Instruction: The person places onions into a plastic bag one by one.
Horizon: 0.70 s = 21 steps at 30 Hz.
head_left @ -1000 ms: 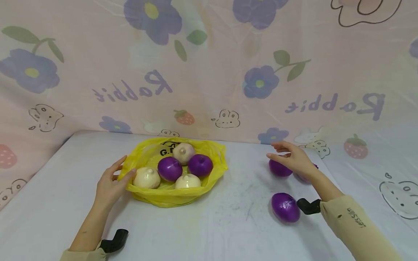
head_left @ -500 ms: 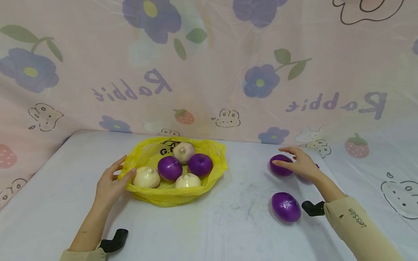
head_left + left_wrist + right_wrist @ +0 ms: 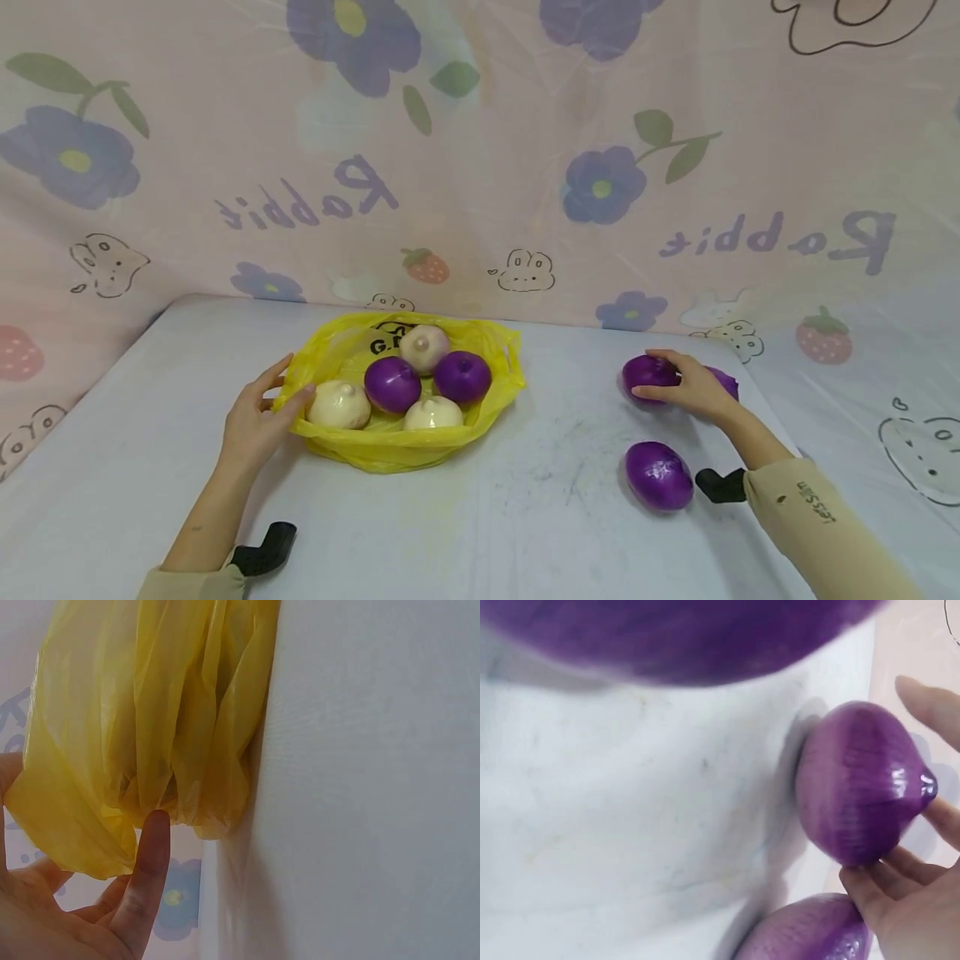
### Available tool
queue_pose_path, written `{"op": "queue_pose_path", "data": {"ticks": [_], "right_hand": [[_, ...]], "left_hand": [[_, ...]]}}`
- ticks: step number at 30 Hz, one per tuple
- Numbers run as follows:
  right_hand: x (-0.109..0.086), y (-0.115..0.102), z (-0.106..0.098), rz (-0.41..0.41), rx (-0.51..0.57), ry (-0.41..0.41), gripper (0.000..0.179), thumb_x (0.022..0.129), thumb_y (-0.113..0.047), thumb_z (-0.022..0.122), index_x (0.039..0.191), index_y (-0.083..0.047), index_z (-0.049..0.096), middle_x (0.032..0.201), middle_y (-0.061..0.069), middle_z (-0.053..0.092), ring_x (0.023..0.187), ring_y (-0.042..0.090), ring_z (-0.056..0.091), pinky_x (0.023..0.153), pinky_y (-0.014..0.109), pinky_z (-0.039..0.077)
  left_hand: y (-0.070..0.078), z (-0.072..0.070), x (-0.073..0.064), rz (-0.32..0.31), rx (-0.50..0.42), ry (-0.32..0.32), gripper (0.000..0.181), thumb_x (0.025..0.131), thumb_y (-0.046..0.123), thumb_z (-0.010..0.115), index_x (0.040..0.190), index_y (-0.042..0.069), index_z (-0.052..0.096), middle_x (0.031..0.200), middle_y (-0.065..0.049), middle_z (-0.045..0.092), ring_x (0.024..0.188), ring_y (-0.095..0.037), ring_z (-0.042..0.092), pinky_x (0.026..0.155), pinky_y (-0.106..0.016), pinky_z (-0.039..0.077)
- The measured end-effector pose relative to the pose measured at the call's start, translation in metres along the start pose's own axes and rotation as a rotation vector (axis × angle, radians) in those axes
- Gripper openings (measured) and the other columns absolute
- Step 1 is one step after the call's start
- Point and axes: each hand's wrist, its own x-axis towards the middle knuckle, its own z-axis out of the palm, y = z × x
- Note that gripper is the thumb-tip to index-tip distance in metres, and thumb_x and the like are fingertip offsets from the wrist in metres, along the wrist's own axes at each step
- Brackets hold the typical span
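A yellow plastic bag (image 3: 397, 458) lies with its mouth spread wide on the left half of the table. Inside are two purple onions, one of them the onion (image 3: 392, 385) at the centre, and three pale garlic-like bulbs, such as the front-left bulb (image 3: 340, 406). My left hand (image 3: 258, 417) grips the bag's left rim, thumb over the edge and fingers outside. At the right, my right hand (image 3: 693, 385) surrounds a purple onion (image 3: 862, 784) on the table. Its fingers touch the onion's side, while the thumb (image 3: 930, 709) stands apart from it.
Another purple onion (image 3: 723, 382) lies partly hidden behind my right hand. A third loose onion (image 3: 658, 477) lies nearer, beside the black wrist mount (image 3: 722, 485). A patterned curtain (image 3: 480, 167) hangs behind the white table (image 3: 540, 517).
My right hand has come down and a little to the right, from above the far onion to around it. My left hand has stayed at the bag's rim.
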Motion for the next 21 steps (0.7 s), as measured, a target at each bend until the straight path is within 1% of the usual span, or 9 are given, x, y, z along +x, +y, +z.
{"op": "queue_pose_path", "data": {"ticks": [6,10,16,21], "right_hand": [[0.001,0.006,0.003,0.016,0.025,-0.014,0.079,0.085,-0.039,0.069,0.144,-0.001,0.035,0.143,0.034,0.033,0.126,0.056,0.034,0.097,0.067,0.035],[0.001,0.008,0.004,0.025,0.028,-0.013,0.079,0.084,-0.041,0.07,0.144,-0.002,0.036,0.143,0.034,0.035,0.126,0.056,0.035,0.095,0.066,0.038],[0.0,-0.001,-0.001,0.016,0.041,-0.006,0.08,0.084,-0.042,0.07,0.144,-0.003,0.037,0.143,0.03,0.037,0.126,0.055,0.036,0.097,0.066,0.036],[0.001,-0.012,-0.01,0.022,0.046,0.01,0.081,0.083,-0.044,0.071,0.145,-0.006,0.036,0.144,0.028,0.038,0.127,0.052,0.037,0.099,0.067,0.032]], "left_hand": [[0.001,0.0,0.0,-0.006,-0.006,-0.004,0.067,0.095,0.044,0.053,0.153,0.022,0.027,0.145,-0.023,0.036,0.115,-0.039,0.042,0.081,-0.038,0.04],[0.001,0.001,0.0,-0.004,-0.011,-0.001,0.067,0.094,0.043,0.053,0.153,0.022,0.027,0.144,-0.023,0.037,0.114,-0.038,0.043,0.08,-0.036,0.04],[0.0,0.001,0.0,-0.001,-0.011,0.008,0.066,0.094,0.042,0.054,0.152,0.022,0.028,0.144,-0.022,0.038,0.113,-0.037,0.044,0.077,-0.032,0.04],[-0.001,0.001,0.0,-0.005,-0.018,0.003,0.066,0.094,0.043,0.053,0.152,0.023,0.028,0.145,-0.022,0.037,0.114,-0.038,0.043,0.079,-0.035,0.04]]}}
